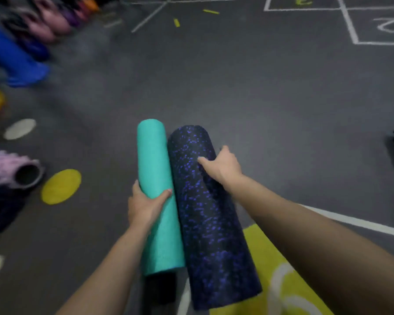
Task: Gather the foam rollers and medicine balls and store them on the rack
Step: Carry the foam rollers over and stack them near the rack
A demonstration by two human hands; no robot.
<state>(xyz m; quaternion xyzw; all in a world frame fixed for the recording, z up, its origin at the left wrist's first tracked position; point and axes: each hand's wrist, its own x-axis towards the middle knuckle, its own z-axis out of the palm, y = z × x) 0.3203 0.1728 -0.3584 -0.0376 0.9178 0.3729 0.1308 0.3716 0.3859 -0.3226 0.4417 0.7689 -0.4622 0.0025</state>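
Progress looks partial; left hand [146,206] wraps the teal roller [154,160], right hand [222,167] clasps the speckled roller [205,223] touching it; a lilac roller [6,167] lies on the floor [259,98], ungathered; no rack shown.

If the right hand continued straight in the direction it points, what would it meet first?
Gripping the blue-speckled black foam roller, the right hand points toward the left; it would likely meet the teal foam roller, which lies close alongside. Depth is unclear.
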